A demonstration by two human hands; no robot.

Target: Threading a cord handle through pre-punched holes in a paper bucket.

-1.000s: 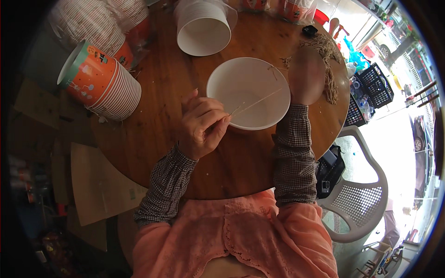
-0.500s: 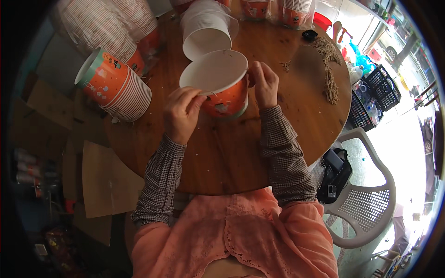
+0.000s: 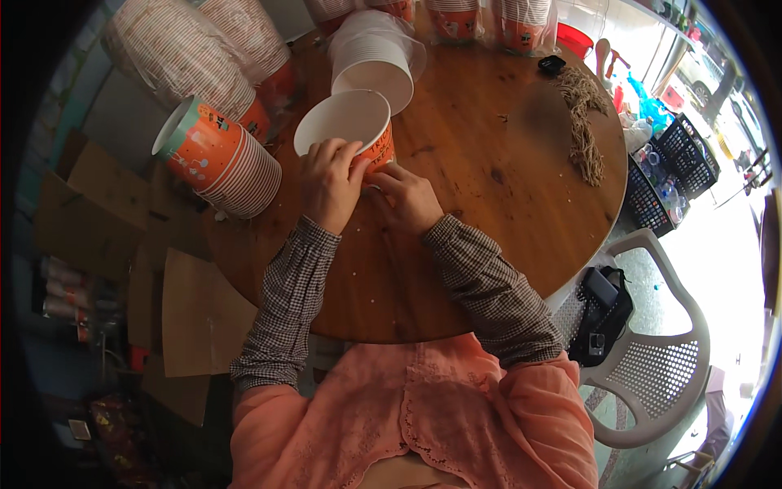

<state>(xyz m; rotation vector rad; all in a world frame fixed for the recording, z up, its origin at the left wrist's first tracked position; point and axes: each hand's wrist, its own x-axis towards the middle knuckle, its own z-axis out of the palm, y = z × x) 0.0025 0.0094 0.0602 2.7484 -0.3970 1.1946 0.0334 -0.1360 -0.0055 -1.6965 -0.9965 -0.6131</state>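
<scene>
A large orange paper bucket (image 3: 381, 150) with a white inside stands on the round wooden table, its open mouth tipped slightly toward me. My left hand (image 3: 331, 186) is closed over the near rim, fingers on top and thumb at the outer wall. Against the bucket's near side, just right of the left hand, my right hand (image 3: 410, 198) is pinched; whatever lies between its fingertips is too small and hidden to name. Behind the bucket a stack of white paper buckets (image 3: 373, 72) in clear plastic lies on its side.
A leaning stack of orange buckets (image 3: 213, 159) is at the left, with plastic-wrapped stacks (image 3: 175, 53) behind. A bundle of twine (image 3: 585, 130) and a small black object (image 3: 551, 65) lie at the table's right. A plastic chair (image 3: 652, 359) and black crates (image 3: 652, 196) are beyond the edge.
My right hand has left the bucket's right rim and come down and left to its near side. The bucket has turned and shifted left, with my left hand still on the rim.
</scene>
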